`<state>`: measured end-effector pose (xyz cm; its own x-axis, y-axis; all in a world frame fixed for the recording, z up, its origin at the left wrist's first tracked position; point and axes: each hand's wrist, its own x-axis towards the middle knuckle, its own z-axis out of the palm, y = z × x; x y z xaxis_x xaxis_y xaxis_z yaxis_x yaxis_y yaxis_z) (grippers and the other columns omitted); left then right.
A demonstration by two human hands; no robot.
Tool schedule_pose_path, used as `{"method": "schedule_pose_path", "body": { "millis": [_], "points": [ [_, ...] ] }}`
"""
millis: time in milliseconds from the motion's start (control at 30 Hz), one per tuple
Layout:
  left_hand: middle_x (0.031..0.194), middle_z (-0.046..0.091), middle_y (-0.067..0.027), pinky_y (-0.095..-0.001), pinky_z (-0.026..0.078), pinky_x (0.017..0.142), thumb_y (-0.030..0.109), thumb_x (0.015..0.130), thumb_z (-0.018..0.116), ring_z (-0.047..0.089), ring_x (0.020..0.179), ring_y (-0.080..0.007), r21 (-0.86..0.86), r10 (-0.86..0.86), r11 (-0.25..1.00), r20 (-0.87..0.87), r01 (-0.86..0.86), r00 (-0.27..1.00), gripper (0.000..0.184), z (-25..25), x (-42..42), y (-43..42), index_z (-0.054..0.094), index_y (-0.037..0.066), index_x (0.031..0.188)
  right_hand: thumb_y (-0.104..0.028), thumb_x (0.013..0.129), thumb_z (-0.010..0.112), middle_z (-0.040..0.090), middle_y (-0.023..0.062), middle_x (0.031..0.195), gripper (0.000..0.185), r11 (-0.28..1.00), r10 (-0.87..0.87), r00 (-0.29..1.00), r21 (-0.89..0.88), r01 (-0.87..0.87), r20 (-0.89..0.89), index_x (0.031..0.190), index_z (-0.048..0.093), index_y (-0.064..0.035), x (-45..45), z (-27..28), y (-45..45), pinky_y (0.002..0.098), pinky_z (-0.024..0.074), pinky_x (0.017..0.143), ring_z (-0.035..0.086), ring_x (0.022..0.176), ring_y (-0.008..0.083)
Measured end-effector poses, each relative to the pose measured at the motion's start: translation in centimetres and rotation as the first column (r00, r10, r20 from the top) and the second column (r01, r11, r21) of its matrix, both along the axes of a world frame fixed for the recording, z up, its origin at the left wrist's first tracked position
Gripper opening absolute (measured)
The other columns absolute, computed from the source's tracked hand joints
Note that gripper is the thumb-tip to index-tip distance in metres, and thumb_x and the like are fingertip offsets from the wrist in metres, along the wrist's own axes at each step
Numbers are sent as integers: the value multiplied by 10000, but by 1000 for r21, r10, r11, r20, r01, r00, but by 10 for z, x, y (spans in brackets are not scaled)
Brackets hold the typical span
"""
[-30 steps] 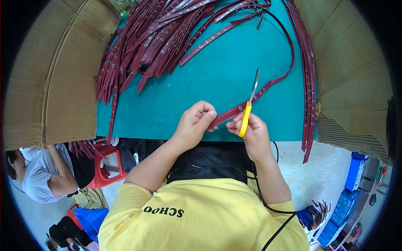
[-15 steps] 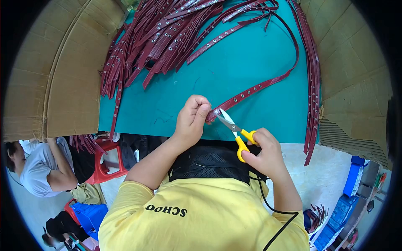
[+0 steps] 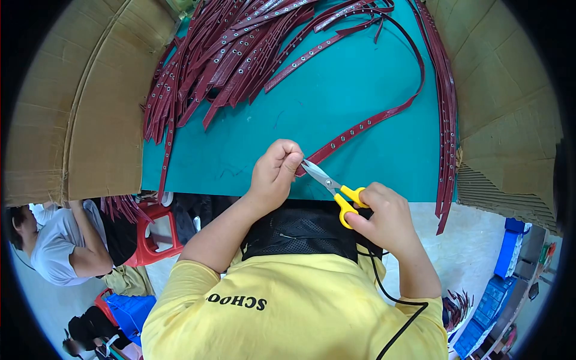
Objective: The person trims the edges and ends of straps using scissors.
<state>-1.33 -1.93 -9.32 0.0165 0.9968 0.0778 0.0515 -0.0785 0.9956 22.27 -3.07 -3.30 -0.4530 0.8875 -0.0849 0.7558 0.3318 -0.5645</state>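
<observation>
Far left stood a carton (image 3: 102, 114); below it, lower left, sat another person (image 3: 66, 246) beside a red stool (image 3: 162, 235). Upper left to top centre: a pile (image 3: 228, 66) of dark red eyeleted straps; whether their ends had been trimmed could not be told. Centre: left hand (image 3: 274, 174), thumb and fingers pinched on the near end of one strap (image 3: 348, 137), which ran up and right across the green table (image 3: 360, 78), then curved back toward the top. Just right of that hand, scissors (image 3: 329, 182): blades narrow, tips at the strap's end. Right hand (image 3: 387, 217), right of centre, fingers curled about the yellow handles. Progress, as judged: this strap's eyelets were in, but no finished cut or fallen scrap showed at its end, so work there seemed incomplete. Right side: a bundle (image 3: 445, 120) overhung the table's front edge, apart from the pile, state unclear.
</observation>
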Motion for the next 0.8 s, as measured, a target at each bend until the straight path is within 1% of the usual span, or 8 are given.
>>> {"method": "schedule_pose_path", "body": {
  "millis": [33, 233, 333, 533, 633, 733, 800],
  "points": [
    [730, 526, 1, -210, 403, 526, 185, 975, 485, 479, 588, -49, 3, 0, 1000, -7, 0, 1000, 153, 0, 0, 0, 522, 46, 925, -288, 681, 741, 584, 82, 760, 288, 1000, 6, 1000, 3, -6, 3, 799, 638, -45, 0, 0, 1, 380, 465, 586, 595, 674, 264],
    [733, 534, -10, -222, 404, 529, 175, 968, 491, 485, 582, -64, 23, -9, 1000, -50, 10, 999, 147, -1, -2, 3, 533, 47, 909, -271, 703, 738, 575, 79, 748, 259, 1000, 16, 999, -12, -16, 33, 797, 641, -50, 1, 3, 2, 389, 458, 592, 593, 676, 267],
    [778, 494, 4, -190, 371, 522, 177, 977, 481, 437, 602, -35, 72, -58, 995, -100, 65, 993, 148, -1, -4, 5, 513, 50, 906, -263, 715, 732, 569, 80, 740, 242, 999, 40, 998, -32, -39, 46, 796, 642, -53, 2, 4, 3, 392, 454, 596, 588, 671, 269],
    [781, 496, 4, -192, 371, 520, 181, 976, 487, 436, 598, -36, 165, -40, 984, -155, 66, 987, 157, -3, -4, 7, 514, 49, 896, -258, 724, 727, 570, 84, 741, 235, 996, 67, 996, -69, -63, 59, 794, 641, -52, 2, 1, 4, 392, 452, 596, 587, 672, 273],
    [785, 499, 7, -188, 368, 517, 187, 978, 483, 432, 594, -34, 45, -43, 998, -55, 46, 998, 163, -6, -5, 6, 517, 49, 900, -245, 729, 720, 580, 89, 754, 228, 997, 29, 999, -69, -28, 14, 797, 636, -44, 2, -3, 4, 390, 457, 597, 594, 687, 277],
    [776, 498, 11, -183, 363, 516, 188, 982, 475, 431, 591, -32, 36, 49, 998, 42, -50, 998, 161, -5, 0, 6, 536, 45, 941, -234, 707, 726, 588, 97, 776, 245, 992, -85, 993, -99, 77, -83, 800, 626, -30, 1, -10, 1, 385, 465, 600, 598, 693, 279],
    [766, 497, 7, -182, 358, 515, 184, 985, 467, 429, 588, -32, 51, 69, 996, -1, -69, 998, 164, -1, 0, 6, 543, 39, 995, -239, 686, 732, 588, 100, 787, 269, 996, -69, 989, -71, 60, -131, 801, 622, -23, 1, -11, -1, 379, 470, 602, 597, 689, 277]
  ]
}}
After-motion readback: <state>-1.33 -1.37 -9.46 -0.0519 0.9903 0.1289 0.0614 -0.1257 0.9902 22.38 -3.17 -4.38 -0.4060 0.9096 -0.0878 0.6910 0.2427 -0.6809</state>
